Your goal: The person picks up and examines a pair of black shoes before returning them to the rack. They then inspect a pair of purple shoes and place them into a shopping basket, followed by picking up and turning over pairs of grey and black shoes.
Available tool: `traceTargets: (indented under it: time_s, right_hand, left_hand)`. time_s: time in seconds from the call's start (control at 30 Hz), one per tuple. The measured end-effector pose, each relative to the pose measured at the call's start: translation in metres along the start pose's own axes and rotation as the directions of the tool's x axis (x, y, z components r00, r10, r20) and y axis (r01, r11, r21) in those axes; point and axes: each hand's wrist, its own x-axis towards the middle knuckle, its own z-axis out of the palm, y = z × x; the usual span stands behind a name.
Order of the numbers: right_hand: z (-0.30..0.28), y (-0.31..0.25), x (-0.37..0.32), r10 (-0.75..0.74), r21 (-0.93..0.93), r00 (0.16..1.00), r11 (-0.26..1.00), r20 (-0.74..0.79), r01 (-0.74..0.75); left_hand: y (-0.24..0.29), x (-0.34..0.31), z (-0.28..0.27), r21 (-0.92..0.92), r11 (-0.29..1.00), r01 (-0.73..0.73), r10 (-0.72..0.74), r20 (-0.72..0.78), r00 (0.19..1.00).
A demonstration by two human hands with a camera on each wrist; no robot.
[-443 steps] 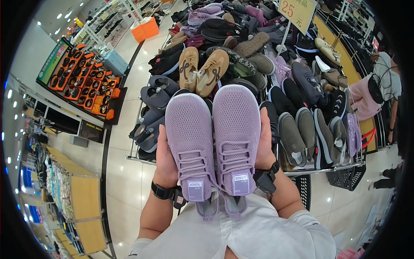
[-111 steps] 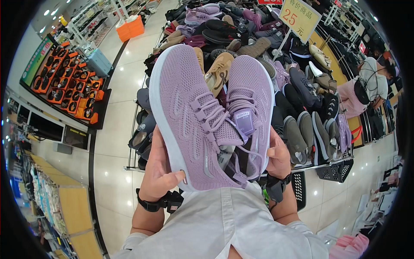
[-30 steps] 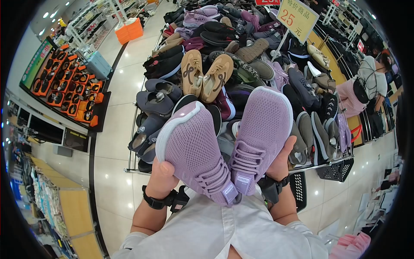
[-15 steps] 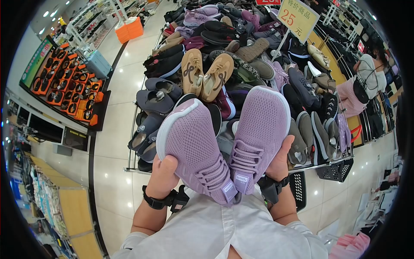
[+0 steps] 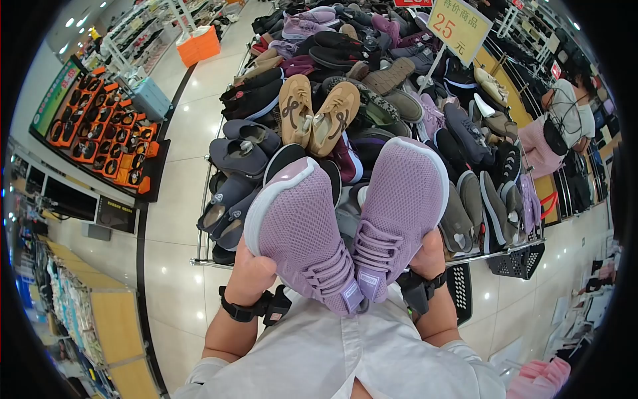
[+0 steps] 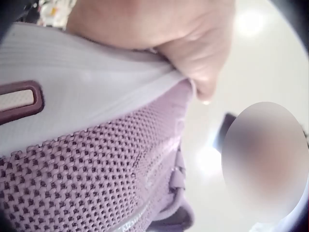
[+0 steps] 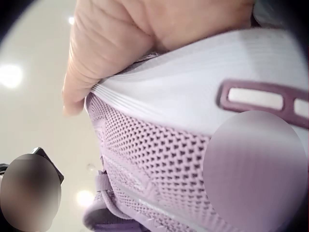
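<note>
Two lilac mesh sneakers with white soles are held up side by side, toes away from the body and heels close together. My left hand point(image 5: 250, 274) grips the left sneaker point(image 5: 296, 226) by its outer edge; its fingers are hidden beneath the shoe. The right sneaker point(image 5: 405, 193) rests in my right hand point(image 5: 430, 256), which holds it along the outer sole. In the left wrist view the hand point(image 6: 159, 29) presses against the white sole point(image 6: 87, 77). The right wrist view shows the hand point(image 7: 120, 43) clasping the other sole point(image 7: 193, 72).
Behind the sneakers, a metal-edged display is heaped with shoes, tan sneakers point(image 5: 296, 113) among them. A yellow price sign point(image 5: 458, 28) rises at its right. Black baskets point(image 5: 517, 263) stand below the edge. At the left is a rack of orange boxes point(image 5: 106, 133); a person in pink point(image 5: 541, 143) is at right.
The right hand's thumb has gone from upright beside the sneaker to lower against its side, and the right sneaker has dipped slightly. The left sneaker has shifted a little down and right.
</note>
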Motion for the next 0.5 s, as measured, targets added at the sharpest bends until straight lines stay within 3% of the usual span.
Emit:
traceTargets:
  time_s: [0.1,0.5]
  right_hand:
    - [0.011,-0.006,0.004,0.019,0.004,1.000,1.000,-0.012,-0.019]
    - [0.022,-0.012,0.009,0.096,-0.056,0.994,0.994,-0.049,-0.099]
  left_hand:
    - [-0.002,0.005,0.007,0.136,0.987,-0.087,0.091,-0.022,0.996]
    - [0.006,0.003,0.013,0.132,0.991,-0.010,0.024,-0.103,0.994]
